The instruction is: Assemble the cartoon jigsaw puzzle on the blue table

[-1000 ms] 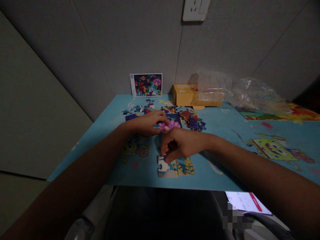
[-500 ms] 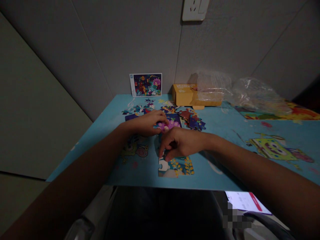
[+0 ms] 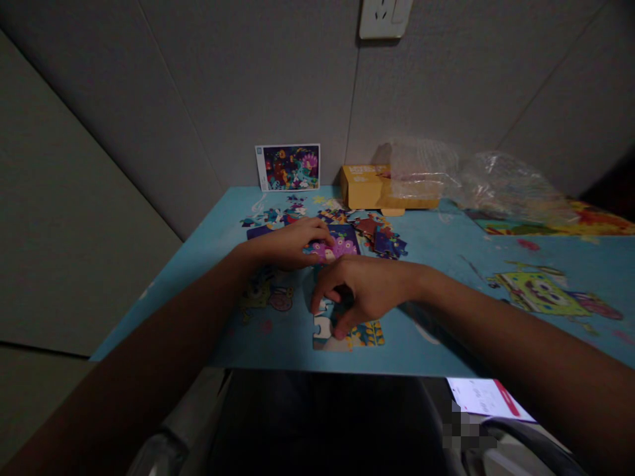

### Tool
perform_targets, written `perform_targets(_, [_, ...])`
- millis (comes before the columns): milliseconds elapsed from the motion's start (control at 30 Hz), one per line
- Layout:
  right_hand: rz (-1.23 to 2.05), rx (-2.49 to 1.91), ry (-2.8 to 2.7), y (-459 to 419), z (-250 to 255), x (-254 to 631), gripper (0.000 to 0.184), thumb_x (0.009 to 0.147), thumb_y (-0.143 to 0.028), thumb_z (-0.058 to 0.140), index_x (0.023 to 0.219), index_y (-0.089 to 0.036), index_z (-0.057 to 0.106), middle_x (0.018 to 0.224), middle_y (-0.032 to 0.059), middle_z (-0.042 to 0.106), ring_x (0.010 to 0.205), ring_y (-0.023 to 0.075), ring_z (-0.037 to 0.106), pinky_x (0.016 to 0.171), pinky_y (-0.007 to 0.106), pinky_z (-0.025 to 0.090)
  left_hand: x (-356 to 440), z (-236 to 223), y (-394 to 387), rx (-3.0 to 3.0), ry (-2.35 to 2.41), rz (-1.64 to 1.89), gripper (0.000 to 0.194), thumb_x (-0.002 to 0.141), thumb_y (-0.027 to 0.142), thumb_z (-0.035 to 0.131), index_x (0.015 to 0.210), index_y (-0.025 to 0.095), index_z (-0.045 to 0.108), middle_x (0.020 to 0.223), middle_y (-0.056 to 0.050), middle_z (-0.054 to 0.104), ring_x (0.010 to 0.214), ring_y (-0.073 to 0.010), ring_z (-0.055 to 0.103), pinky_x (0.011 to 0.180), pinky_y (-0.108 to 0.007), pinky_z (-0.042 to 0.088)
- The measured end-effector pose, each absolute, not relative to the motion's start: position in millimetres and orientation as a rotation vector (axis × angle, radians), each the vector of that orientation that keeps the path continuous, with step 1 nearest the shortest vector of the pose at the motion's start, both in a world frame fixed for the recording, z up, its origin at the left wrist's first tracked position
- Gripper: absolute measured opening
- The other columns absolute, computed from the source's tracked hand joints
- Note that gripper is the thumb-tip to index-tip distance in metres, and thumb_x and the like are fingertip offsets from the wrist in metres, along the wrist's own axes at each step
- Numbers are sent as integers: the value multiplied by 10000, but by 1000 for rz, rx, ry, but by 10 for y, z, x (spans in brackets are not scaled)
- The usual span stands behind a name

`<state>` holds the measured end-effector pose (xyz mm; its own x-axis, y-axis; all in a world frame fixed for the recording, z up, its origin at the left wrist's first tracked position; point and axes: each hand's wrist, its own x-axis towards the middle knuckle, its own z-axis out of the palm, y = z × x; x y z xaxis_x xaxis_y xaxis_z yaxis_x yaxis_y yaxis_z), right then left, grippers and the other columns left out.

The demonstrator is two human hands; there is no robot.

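A partly joined jigsaw puzzle (image 3: 342,246) lies on the blue table, its purple upper part showing past my fingers. Over that upper part rests my left hand (image 3: 302,241), palm down with fingers loosely stretched and nothing visible in them. My right hand (image 3: 354,284) is lower, touching the near corner section (image 3: 325,344) with its white shape and yellow leaves. Its thumb and forefinger are apart on the pieces, and part of the puzzle is hidden beneath it. Loose puzzle pieces (image 3: 389,243) lie heaped just beyond, to the right.
More loose pieces (image 3: 272,216) lie behind my left hand. A picture card (image 3: 292,168) leans on the wall. To its right are an orange box (image 3: 364,188) and crumpled clear plastic bags (image 3: 510,188). A lit phone (image 3: 483,398) sits below the table's front edge.
My right thumb has moved down and away from the forefinger, onto the puzzle's bottom section. The left hand stays where it was.
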<state>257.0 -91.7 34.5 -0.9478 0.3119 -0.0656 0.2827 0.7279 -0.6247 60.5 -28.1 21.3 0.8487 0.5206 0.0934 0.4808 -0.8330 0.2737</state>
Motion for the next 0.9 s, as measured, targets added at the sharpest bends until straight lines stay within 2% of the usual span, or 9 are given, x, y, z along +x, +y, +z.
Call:
perform_targets(133, [997, -437, -2911, -913, 358, 2572, 456, 681, -327, 827, 1085, -146, 717, 761, -13, 567, 661, 113, 538, 625, 237, 384, 600, 208, -281, 2780, 766, 253, 349, 801, 245, 590, 1143, 183, 627, 1259, -112, 552, 1196, -232, 504, 1066, -374, 376])
perform_targets(300, [974, -381, -2912, -903, 345, 2586, 395, 737, -277, 784, 1098, -134, 711, 760, -4, 563, 657, 109, 523, 629, 233, 378, 597, 212, -286, 2782, 761, 251, 350, 804, 238, 594, 1148, 177, 624, 1264, -114, 548, 1199, -233, 501, 1066, -374, 374])
perform_targets(700, [979, -394, -2945, -939, 419, 2588, 417, 716, -174, 759, 1124, -111, 700, 801, 14, 572, 701, 128, 530, 647, 253, 398, 595, 194, -270, 2787, 751, 264, 334, 819, 289, 582, 1135, 193, 631, 1264, -113, 553, 1193, -231, 505, 1064, -374, 375])
perform_targets(900, [1009, -421, -2934, -929, 413, 2594, 422, 713, -154, 742, 1130, -117, 697, 787, 4, 554, 683, 120, 518, 636, 247, 406, 604, 223, -290, 2786, 766, 236, 359, 798, 239, 588, 1153, 193, 621, 1263, -109, 550, 1195, -228, 502, 1063, -373, 375])
